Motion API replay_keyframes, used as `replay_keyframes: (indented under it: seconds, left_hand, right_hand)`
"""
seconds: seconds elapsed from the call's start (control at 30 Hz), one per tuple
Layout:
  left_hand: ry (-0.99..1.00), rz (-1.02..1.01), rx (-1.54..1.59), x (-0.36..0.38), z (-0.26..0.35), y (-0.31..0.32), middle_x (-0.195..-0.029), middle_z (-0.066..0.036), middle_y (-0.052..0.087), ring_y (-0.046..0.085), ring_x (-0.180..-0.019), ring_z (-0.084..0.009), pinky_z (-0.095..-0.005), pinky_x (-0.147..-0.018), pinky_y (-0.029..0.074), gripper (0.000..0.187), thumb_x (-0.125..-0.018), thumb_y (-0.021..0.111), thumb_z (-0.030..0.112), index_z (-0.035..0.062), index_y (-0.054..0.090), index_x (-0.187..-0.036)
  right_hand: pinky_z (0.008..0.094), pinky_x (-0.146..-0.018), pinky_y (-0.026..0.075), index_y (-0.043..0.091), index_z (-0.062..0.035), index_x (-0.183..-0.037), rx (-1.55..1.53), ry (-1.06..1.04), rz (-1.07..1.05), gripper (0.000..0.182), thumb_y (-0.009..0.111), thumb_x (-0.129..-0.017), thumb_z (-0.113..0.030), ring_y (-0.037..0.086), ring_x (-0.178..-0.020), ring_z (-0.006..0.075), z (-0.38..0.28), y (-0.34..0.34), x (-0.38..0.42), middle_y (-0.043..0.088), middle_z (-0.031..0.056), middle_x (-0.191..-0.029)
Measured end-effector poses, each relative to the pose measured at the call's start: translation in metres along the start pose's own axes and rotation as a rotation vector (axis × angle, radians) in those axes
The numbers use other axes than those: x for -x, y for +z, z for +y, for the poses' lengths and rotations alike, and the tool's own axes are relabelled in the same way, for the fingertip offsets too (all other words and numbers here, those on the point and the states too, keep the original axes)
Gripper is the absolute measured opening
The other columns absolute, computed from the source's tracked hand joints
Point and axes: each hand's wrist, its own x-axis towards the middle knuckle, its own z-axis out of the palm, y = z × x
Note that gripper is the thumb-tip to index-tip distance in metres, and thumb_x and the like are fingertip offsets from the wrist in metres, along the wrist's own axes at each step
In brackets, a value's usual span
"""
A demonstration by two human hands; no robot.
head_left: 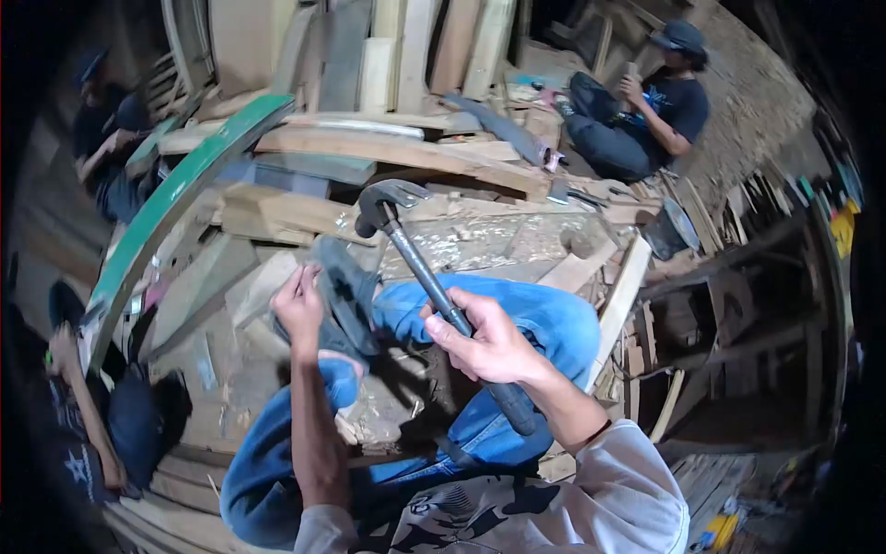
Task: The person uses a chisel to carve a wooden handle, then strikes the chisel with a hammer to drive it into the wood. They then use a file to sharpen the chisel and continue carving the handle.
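A claw hammer with a dark head and dark handle is held in my right hand. The fingers wrap its handle and the head points up and away, above my bent knees. My left hand is raised to the left of the hammer, its fingers pressed together in a pinch. Whatever it holds, if anything, is too small to make out. Beyond the left hand lie pieces of wood, and a dark sandal shows on my foot close by.
A long green board slants up on the left, by a seated person. Other people sit at the back left and back right. Stacked planks fill the back. A dark bucket and an axe-like tool lie right.
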Motion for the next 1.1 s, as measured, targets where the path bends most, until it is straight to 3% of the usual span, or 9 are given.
replay_keyframes:
  seconds: [0.1,0.17,0.2,0.27,0.4,0.6,0.77,0.87,1.1]
  left_hand:
    - [0.096,0.054,-0.187,-0.004,0.018,0.001,-0.091,-0.013,0.076,0.073,-0.080,-0.0162,-0.0278,-0.074,0.055,0.017,-0.091,0.063,0.007,-0.0029,0.073,-0.100]
    - [-0.042,0.051,-0.211,-0.003,0.033,-0.002,-0.088,-0.015,0.075,0.074,-0.080,-0.0201,-0.0291,-0.073,0.056,0.016,-0.090,0.067,0.010,-0.0014,0.074,-0.098]
    - [0.128,0.103,-0.305,-0.004,0.026,-0.001,-0.088,-0.016,0.074,0.075,-0.080,-0.0229,-0.0300,-0.073,0.056,0.016,-0.088,0.068,0.009,-0.0012,0.075,-0.098]
    - [0.116,0.059,-0.295,-0.003,0.020,-0.007,-0.088,-0.017,0.074,0.075,-0.078,-0.0248,-0.0304,-0.068,0.057,0.014,-0.086,0.067,0.005,-0.0011,0.075,-0.097]
    - [0.147,0.080,-0.223,0.002,0.013,-0.003,-0.084,-0.013,0.075,0.074,-0.074,-0.0189,-0.0279,-0.068,0.056,0.016,-0.087,0.060,-0.004,-0.0015,0.074,-0.094]
    - [0.310,0.099,-0.228,0.000,0.007,0.000,-0.084,-0.012,0.074,0.074,-0.079,-0.0219,-0.0299,-0.073,0.057,0.022,-0.082,0.057,-0.013,-0.0039,0.070,-0.098]
    - [0.298,0.048,-0.250,0.001,0.012,-0.006,-0.085,-0.014,0.074,0.073,-0.078,-0.0230,-0.0307,-0.071,0.056,0.017,-0.084,0.057,-0.012,-0.0039,0.069,-0.093]
    - [0.129,-0.005,-0.267,0.004,0.031,-0.008,-0.084,-0.013,0.073,0.073,-0.077,-0.0219,-0.0290,-0.070,0.055,0.017,-0.087,0.059,-0.008,-0.0039,0.070,-0.098]
    - [0.238,0.080,-0.105,0.000,0.028,-0.001,-0.080,-0.012,0.073,0.073,-0.075,-0.0181,-0.0284,-0.070,0.055,0.018,-0.089,0.055,-0.008,-0.0037,0.070,-0.099]
  right_hand:
    - [0.0212,-0.038,0.032,0.054,-0.0038,-0.116,0.035,0.044,-0.041,0.026,0.058,-0.101,-0.025,0.042,-0.041,0.0037,0.004,0.014,-0.012,0.047,-0.0056,-0.060]
    - [0.0212,-0.038,0.032,0.054,-0.0037,-0.117,0.091,0.036,-0.064,0.026,0.058,-0.101,-0.024,0.041,-0.041,0.0033,0.011,0.023,-0.022,0.045,-0.0062,-0.061]
    - [0.0213,-0.038,0.032,0.053,-0.0031,-0.118,0.044,0.114,-0.075,0.026,0.057,-0.101,-0.023,0.040,-0.041,0.0030,0.004,0.029,-0.025,0.044,-0.0063,-0.061]
    - [0.0199,-0.042,0.031,0.058,-0.0036,-0.111,-0.043,0.121,-0.056,0.021,0.060,-0.100,-0.020,0.041,-0.047,0.0004,0.001,0.040,-0.030,0.051,-0.0061,-0.066]
    - [0.0205,-0.039,0.030,0.057,-0.0045,-0.112,0.041,0.131,-0.054,0.026,0.060,-0.100,-0.028,0.041,-0.044,0.0015,0.004,0.044,-0.041,0.048,-0.0068,-0.062]
    - [0.0219,-0.037,0.031,0.054,-0.0064,-0.101,0.023,0.212,-0.107,0.027,0.055,-0.102,-0.033,0.040,-0.040,0.0030,0.001,0.051,-0.049,0.045,-0.0063,-0.056]
    - [0.0227,-0.035,0.031,0.051,-0.0076,-0.095,0.009,0.253,-0.133,0.028,0.052,-0.104,-0.034,0.040,-0.038,0.0044,0.009,0.058,-0.057,0.043,-0.0053,-0.053]
    - [0.0231,-0.035,0.031,0.050,-0.0076,-0.095,-0.004,0.267,-0.132,0.028,0.051,-0.104,-0.034,0.039,-0.038,0.0052,0.010,0.058,-0.058,0.043,-0.0041,-0.052]
    - [0.0232,-0.035,0.032,0.050,-0.0072,-0.095,-0.020,0.266,-0.109,0.028,0.050,-0.104,-0.034,0.039,-0.037,0.0055,0.012,0.059,-0.058,0.043,-0.0039,-0.052]
